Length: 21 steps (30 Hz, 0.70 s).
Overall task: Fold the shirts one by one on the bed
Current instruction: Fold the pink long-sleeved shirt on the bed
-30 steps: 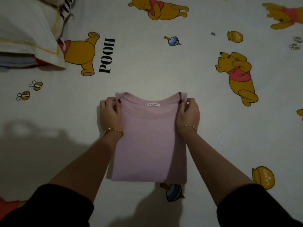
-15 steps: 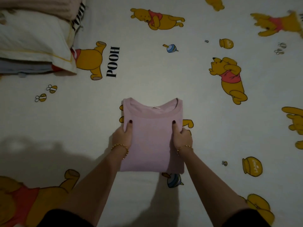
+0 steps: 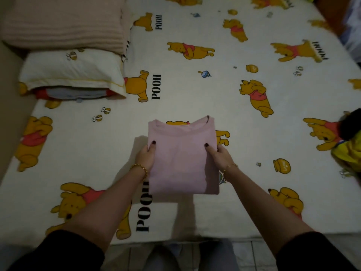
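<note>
A folded pink shirt is held above the bed near its front edge, collar pointing away from me. My left hand grips its left side, thumb on top and fingers underneath. My right hand grips the right side the same way. The shirt casts a shadow on the sheet to its left, so it seems lifted off the bed, which has a white sheet printed with yellow bears.
A white pillow lies at the back left with a folded pink blanket behind it. A dark and yellow heap of clothes sits at the right edge. The bed's front edge and tiled floor are below.
My hands slid from the collar corners down to the shirt's sides and lifted it. The view pulled back and now shows the whole bed and its front edge.
</note>
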Tool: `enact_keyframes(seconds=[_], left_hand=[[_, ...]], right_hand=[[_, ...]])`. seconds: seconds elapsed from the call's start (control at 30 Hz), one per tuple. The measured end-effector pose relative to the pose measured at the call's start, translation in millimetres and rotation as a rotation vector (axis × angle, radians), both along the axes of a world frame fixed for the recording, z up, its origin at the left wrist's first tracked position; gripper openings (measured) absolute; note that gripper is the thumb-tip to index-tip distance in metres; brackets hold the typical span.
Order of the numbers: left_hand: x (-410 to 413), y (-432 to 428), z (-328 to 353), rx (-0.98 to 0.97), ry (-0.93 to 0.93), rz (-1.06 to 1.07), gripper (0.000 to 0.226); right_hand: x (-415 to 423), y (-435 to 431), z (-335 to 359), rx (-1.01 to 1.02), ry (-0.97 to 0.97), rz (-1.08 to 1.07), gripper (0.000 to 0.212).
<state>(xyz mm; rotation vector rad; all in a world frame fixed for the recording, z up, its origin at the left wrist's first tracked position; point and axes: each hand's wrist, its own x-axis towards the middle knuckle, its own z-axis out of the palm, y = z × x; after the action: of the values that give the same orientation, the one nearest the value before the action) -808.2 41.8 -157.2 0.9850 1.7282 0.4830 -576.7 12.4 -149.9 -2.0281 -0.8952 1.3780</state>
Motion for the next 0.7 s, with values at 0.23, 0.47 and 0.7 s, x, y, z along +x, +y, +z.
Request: enact_keyframes(seconds=[0.23, 0.47, 0.7], left_hand=[[-59, -42, 55, 0.16, -0.108, 0.049, 0.026], [-115, -110, 74, 0.263, 0.01, 0.01, 0.026], [-181, -174, 70, 0.248, 0.007, 0.07, 0.021]], right_hand=[[-44, -38, 64, 0.122, 0.047, 0.059, 0.042], [-94, -98, 79, 0.134, 0.077, 0.104, 0.024], [-157, -147, 70, 0.079, 0.086, 0.182, 0.027]])
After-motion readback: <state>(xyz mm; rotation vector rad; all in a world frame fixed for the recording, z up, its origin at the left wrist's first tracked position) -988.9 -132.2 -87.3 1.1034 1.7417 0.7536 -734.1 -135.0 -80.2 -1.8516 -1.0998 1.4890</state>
